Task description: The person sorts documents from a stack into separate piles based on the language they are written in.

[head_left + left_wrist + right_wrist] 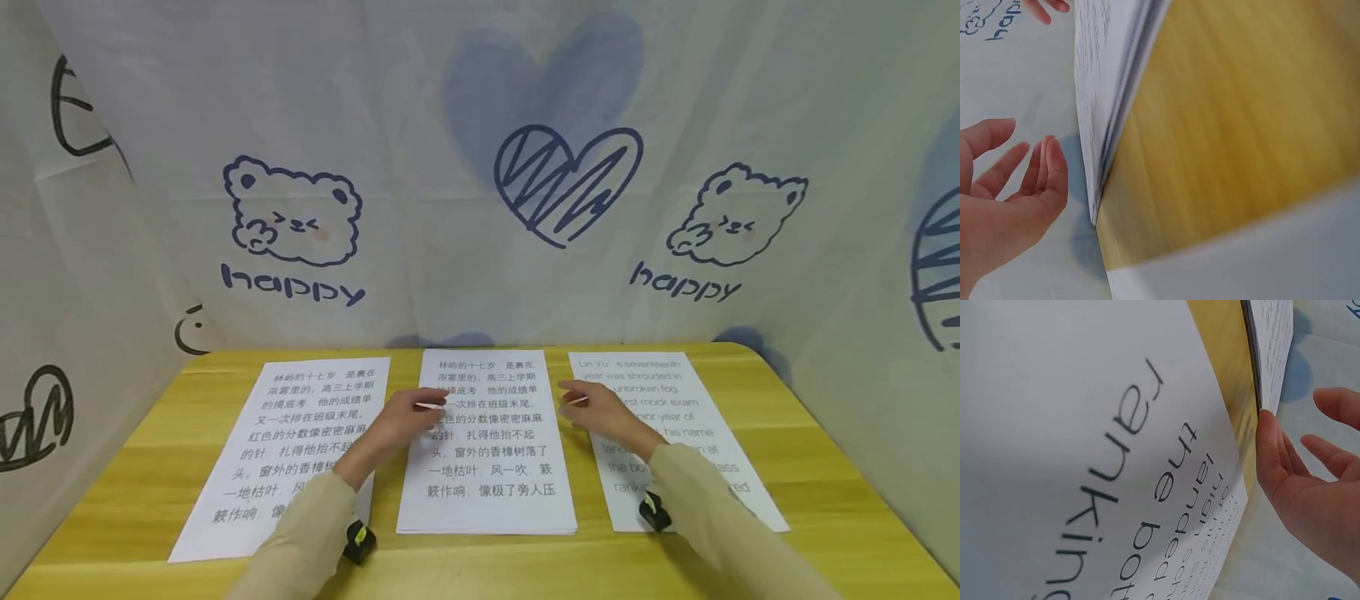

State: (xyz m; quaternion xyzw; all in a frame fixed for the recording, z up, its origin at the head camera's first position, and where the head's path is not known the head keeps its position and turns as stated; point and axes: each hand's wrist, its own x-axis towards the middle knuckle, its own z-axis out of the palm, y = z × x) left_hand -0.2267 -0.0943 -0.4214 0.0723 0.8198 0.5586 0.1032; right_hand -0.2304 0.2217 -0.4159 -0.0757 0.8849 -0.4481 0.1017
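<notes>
A stack of white paper (487,462) printed with Chinese text lies between the two hands. Its layered edge (1124,84) shows in the left wrist view. Over the stack's left side is my left hand (400,422), thumb and fingers apart, loosely bent and holding nothing. Just beyond the right side, my right hand (606,412) faces it, also with nothing in its relaxed fingers. From the right wrist view (1313,487) of this hand, one fingertip overlaps the stack's edge; whether it touches, I cannot tell.
To the left lies another paper with Chinese text (247,450), partly under the left forearm. A paper with English text (697,425) lies to the right, partly covered by the right arm. All rest on a yellow wood-grain table (832,492), with a printed white cloth (427,275) behind.
</notes>
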